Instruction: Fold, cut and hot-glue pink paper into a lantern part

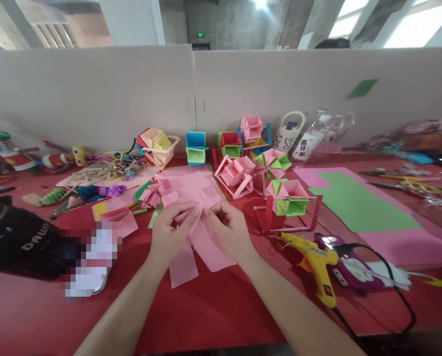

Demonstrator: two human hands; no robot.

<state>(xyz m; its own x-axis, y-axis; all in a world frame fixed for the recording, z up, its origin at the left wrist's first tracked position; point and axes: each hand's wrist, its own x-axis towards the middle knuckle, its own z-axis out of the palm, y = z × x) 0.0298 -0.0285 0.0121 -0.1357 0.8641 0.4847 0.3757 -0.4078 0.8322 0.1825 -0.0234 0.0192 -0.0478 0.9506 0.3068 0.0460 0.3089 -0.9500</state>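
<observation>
Both of a worker's hands meet over pink paper at the near middle of a red table [206, 316]. The left hand [172, 227] and right hand [230, 230] face each other, thumb and forefinger of each pinched together on what appears to be a small pink paper [208, 195], a paired grip that presumably keeps so light a piece steady. It sits above a larger pink sheet [213, 249], which perhaps serves as stock or backing.

A yellow glue gun [313, 259] lies to the near right, its handle toward the worker, likely for easy reach, just beside a purple power strip [354, 274]. Paper models in frames [289, 198] stand farther back, probably parked there to spare the working space. Folded pink pieces [154, 193] cluster left of the hands.

Pink on pink blurs the held paper's outline, and the fingers cover its lower edge; whether it is folded cannot be told. Pixelation masks a phone-like object [95, 262] at near left, the frame's left edge cuts off a black container [21, 242], and the far-right clutter [395, 141] is too blurred to identify.
</observation>
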